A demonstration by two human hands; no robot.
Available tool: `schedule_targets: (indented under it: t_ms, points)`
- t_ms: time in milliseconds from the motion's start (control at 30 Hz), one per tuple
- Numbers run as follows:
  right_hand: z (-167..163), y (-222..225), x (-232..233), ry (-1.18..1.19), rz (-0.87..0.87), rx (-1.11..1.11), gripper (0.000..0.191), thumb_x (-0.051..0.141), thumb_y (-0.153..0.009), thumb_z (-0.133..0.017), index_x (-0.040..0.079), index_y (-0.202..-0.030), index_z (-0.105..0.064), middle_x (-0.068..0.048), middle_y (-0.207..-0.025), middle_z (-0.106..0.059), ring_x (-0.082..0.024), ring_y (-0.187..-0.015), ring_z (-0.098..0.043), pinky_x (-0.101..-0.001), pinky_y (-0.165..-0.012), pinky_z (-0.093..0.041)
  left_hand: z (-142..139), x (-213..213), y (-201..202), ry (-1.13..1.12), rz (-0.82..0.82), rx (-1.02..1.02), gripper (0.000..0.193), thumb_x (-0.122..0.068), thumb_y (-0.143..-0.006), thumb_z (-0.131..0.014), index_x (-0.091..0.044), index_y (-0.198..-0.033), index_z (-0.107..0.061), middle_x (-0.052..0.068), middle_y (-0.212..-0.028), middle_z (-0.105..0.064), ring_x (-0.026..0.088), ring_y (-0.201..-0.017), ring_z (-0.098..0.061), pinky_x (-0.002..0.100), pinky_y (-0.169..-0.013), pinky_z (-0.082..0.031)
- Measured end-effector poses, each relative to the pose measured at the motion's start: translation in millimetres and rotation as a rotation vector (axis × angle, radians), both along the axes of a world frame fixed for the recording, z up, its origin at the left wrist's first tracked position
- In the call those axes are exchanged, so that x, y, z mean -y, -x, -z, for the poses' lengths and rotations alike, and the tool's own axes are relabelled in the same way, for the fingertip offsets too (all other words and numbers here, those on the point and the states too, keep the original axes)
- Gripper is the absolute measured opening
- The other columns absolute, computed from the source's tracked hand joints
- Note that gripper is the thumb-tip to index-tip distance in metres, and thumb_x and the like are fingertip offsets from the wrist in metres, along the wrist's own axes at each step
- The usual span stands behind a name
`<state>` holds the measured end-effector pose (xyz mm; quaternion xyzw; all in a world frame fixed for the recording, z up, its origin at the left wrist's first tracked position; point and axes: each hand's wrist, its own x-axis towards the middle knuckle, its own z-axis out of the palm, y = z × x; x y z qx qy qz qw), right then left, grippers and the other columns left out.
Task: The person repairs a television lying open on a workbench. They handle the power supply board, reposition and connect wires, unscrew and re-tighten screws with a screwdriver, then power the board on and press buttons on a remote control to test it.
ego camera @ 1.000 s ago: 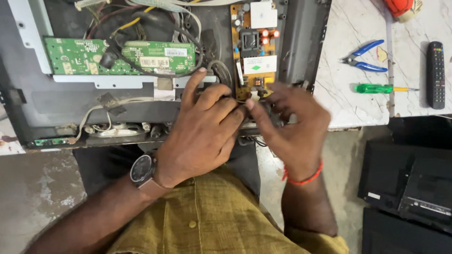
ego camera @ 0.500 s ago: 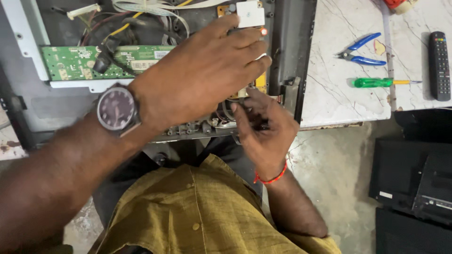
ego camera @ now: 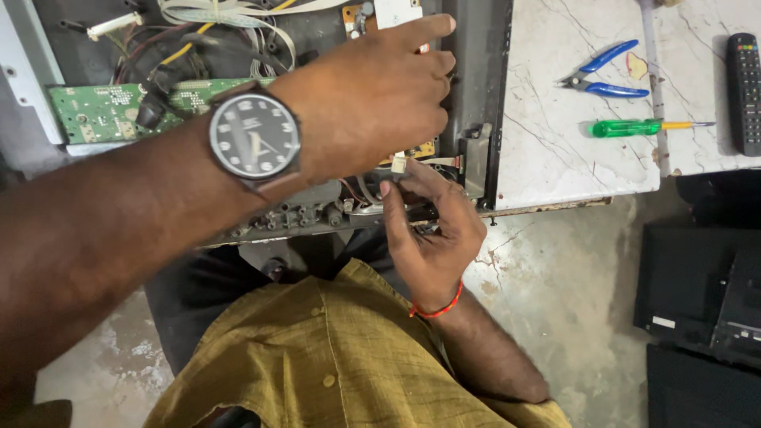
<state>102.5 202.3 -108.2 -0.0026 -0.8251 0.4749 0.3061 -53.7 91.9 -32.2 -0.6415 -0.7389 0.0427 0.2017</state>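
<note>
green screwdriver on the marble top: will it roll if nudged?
Probably. The screwdriver has a rounded handle, a thin shaft and lies flat on smooth marble, so a sideways nudge could roll it. It looks light and stiff. The pliers beyond might stop it.

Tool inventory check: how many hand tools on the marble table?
2: blue-handled cutters near the table's middle, and a green-handled screwdriver just below them. The remote control isn't counted; more may lie out of frame.
</note>
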Motion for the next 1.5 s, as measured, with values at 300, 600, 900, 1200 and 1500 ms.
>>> schedule_targets:
  t_ms: [300, 600, 900, 1200, 1500]
  points:
    - [-0.3, 0.0, -0.7, 0.064, 0.012, 0.003, 0.032, 0.0, -0.094, -0.081, -0.002, -0.123, -0.069, -0.007, -0.096, -0.073, -0.009, -0.086, -0.068, -0.0221, -0.078, -0.054, -1.7, -17.4, 4.0, 0.267, 0.028, -0.097, 0.007, -0.022, -0.076, -0.076, -0.016, -0.077, -0.079, 0.0, -0.087, -0.071, 0.02, -0.099, -0.065, 0.038, -0.094, -0.048]
    - [7.6, 4.0, 1.8, 0.133, 0.034, 0.01, 0.026, -0.001, -0.093, -0.083, -0.001, -0.117, -0.072, -0.006, -0.091, -0.072, -0.007, -0.078, -0.066, -0.0216, -0.073, -0.053, -8.4, 7.0, 23.6, -0.112, 0.104, 0.196, 0.017, -0.015, -0.067, -0.073, -0.014, -0.084, -0.079, 0.008, -0.099, -0.067, 0.032, -0.106, -0.063, 0.043, -0.091, -0.052]
    - [11.5, 6.4, 11.2, 0.04, -0.012, -0.045, 0.024, -0.005, -0.097, -0.078, -0.003, -0.119, -0.071, -0.006, -0.093, -0.066, -0.008, -0.075, -0.058, -0.0206, -0.068, -0.047, -5.0, 17.1, 18.2, -0.076, 0.03, 0.148, 0.011, -0.02, -0.07, -0.076, -0.012, -0.078, -0.078, 0.008, -0.096, -0.071, 0.03, -0.102, -0.065, 0.042, -0.09, -0.053]
    - [14.9, 12.0, 20.5, -0.071, 0.031, -0.068, 0.021, -0.007, -0.098, -0.073, -0.004, -0.119, -0.07, -0.007, -0.09, -0.061, -0.011, -0.073, -0.057, -0.0233, -0.067, -0.046, -3.9, 16.9, 18.7, -0.005, 0.011, -0.043, 0.007, -0.018, -0.072, -0.077, -0.012, -0.069, -0.077, 0.007, -0.079, -0.072, 0.027, -0.091, -0.07, 0.038, -0.079, -0.058]
    - [19.2, 14.8, 23.6, -0.066, 0.079, -0.054, 0.013, -0.007, -0.096, -0.075, -0.004, -0.107, -0.069, -0.006, -0.084, -0.06, -0.01, -0.067, -0.055, -0.0235, -0.063, -0.045, 15.4, 16.1, 18.9, -0.04, 0.062, 0.055, 0.011, -0.017, -0.058, -0.078, -0.013, -0.067, -0.077, 0.001, -0.083, -0.073, 0.025, -0.09, -0.07, 0.037, -0.079, -0.057]
